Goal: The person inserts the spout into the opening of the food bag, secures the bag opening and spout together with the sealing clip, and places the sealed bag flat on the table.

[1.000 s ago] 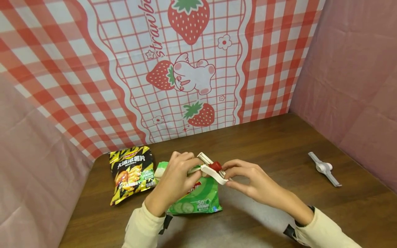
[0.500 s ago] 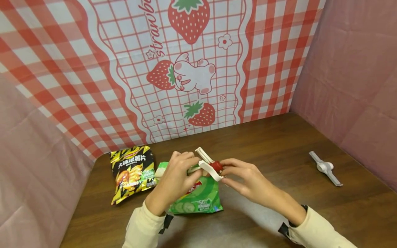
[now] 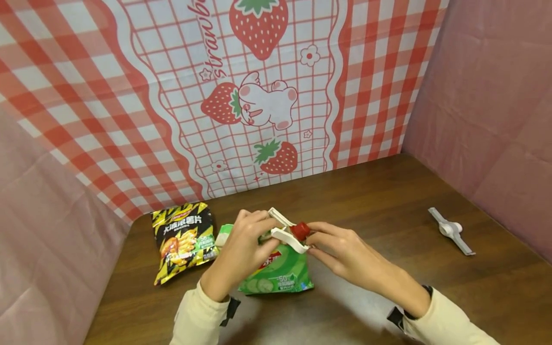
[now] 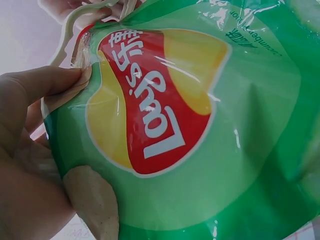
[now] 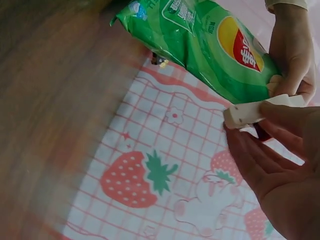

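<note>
Fingers of left hand (image 3: 241,249) pinch green bag (image 3: 280,273); right hand (image 3: 345,254) grips clip (image 3: 286,233).

cream long sleeves (image 3: 196,316) with black wrist straps (image 3: 228,309), bare hands (image 3: 241,251)

From the head view we look forward and down on the wooden table (image 3: 388,201), with the strawberry cloth (image 3: 258,96) rising at the back, both hands and sleeves low in the frame. The left wrist view sits very close — the green chip bag (image 4: 200,150) fills almost all of it. The right wrist view is tilted and partly blurred, looking past the fingers toward the cloth (image 5: 165,175). All three share the green chip bag (image 3: 280,273) (image 5: 200,45) and the white clip (image 3: 288,237) (image 5: 247,112).
</note>
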Motion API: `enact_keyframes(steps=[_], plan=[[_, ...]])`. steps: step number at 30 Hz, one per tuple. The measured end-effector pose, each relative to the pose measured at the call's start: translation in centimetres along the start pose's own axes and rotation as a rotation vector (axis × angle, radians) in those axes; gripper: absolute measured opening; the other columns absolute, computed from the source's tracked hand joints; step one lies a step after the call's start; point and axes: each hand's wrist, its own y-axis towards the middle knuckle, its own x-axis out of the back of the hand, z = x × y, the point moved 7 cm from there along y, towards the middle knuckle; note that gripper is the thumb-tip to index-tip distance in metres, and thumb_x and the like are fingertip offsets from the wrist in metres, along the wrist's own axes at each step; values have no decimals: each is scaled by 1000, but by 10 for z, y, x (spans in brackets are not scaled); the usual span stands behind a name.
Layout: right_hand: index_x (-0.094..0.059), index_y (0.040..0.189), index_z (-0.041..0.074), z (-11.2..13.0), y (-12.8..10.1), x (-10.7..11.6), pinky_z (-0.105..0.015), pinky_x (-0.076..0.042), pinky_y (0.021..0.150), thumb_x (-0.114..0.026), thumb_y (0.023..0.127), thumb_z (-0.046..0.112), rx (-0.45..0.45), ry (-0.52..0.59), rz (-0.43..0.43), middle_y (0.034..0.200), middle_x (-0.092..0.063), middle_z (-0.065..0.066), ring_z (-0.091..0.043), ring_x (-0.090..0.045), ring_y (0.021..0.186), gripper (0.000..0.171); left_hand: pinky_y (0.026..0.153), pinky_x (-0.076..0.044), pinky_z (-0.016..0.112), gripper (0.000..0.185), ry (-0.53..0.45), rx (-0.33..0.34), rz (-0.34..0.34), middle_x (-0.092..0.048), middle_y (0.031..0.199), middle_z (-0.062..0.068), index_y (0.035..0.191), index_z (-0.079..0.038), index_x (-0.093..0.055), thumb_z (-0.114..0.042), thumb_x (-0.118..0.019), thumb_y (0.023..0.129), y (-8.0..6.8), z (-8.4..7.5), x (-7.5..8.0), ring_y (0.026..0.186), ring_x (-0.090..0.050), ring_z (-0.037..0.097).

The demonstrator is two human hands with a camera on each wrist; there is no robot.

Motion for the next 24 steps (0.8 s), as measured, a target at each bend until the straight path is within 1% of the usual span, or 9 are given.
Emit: enact_keyframes(steps=[4,7,9,11,13,15,17,20,24], plan=[[-71,98,11,-7,-1,0,-21,-54,80,-79,80,-2,-63,98,-37,118,-67,-6,-12,-68,96,24,73,-34,30,7,-8,6,12,-69,92,-10,91,-17,-75,-11,-76,86,-1,2,-1,75,-54,2],[-64,98,8,-16,-2,-1,-26,-56,78,-80,80,-3,-140,185,-69,111,-69,-4,-12,-68,91,26,74,-34,30,8,-19,14,14,-70,94,-10,91,-17,-75,-11,-77,86,-1,3,-1,80,-57,2],[-57,102,5,-22,-3,-4,-31,-57,78,-79,81,-3,-199,263,-82,109,-69,-5,-15,-68,90,31,74,-34,30,9,-31,19,19,-70,95,-9,92,-17,-75,-11,-77,86,0,3,-1,83,-59,2],[-51,111,5,-28,-5,-7,-33,-57,79,-78,82,-1,-269,346,-78,109,-69,-5,-17,-68,93,40,74,-34,30,9,-36,22,26,-71,96,-9,92,-16,-76,-11,-78,86,0,2,-2,85,-60,2],[-49,125,7,-32,-6,-10,-34,-57,82,-78,83,1,-314,412,-51,114,-69,-7,-18,-68,96,51,74,-34,30,8,-38,19,32,-71,95,-9,92,-16,-76,-12,-78,86,0,1,-3,85,-60,3],[-47,138,11,-34,-5,-14,-33,-56,84,-79,84,6,-338,440,-11,114,-70,-5,-18,-68,98,63,74,-34,30,8,-37,16,35,-71,94,-9,91,-16,-75,-12,-78,86,0,0,-3,83,-60,3],[-45,144,14,-35,-3,-18,-33,-55,86,-80,84,11,-347,459,34,115,-70,-3,-16,-68,98,70,74,-34,30,7,-38,16,37,-71,94,-9,91,-16,-75,-12,-78,86,0,0,-4,82,-59,3],[-46,146,12,-37,2,-21,-32,-55,85,-81,83,16,-346,471,88,113,-69,0,-14,-67,95,72,74,-34,30,8,-42,17,39,-71,95,-9,90,-17,-75,-11,-78,86,0,0,-5,82,-59,2],[-55,139,11,-40,9,-21,-31,-56,80,-84,82,21,-321,456,148,112,-66,2,-13,-64,92,65,74,-34,30,9,-52,15,50,-71,95,-10,92,-17,-76,-11,-77,86,0,-1,-6,82,-58,1]])
